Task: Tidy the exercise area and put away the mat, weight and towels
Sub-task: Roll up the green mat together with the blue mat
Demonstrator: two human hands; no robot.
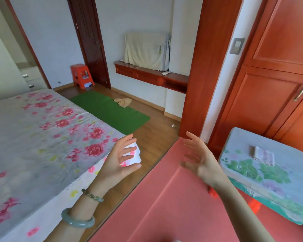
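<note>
A green exercise mat lies flat on the wooden floor beyond the bed's foot. A crumpled beige towel rests on the mat's far edge. My left hand is raised over the bed's corner, palm up, fingers spread, holding nothing. My right hand hovers over a pink foam pad, fingers apart and slightly blurred, also empty. Both hands are well short of the mat. No weight is visible.
A bed with a floral sheet fills the left. A stool with a floral cushion stands right, before a red-brown wardrobe. A red plastic stool sits by the dark door. A wall shelf holds a cloth-covered object.
</note>
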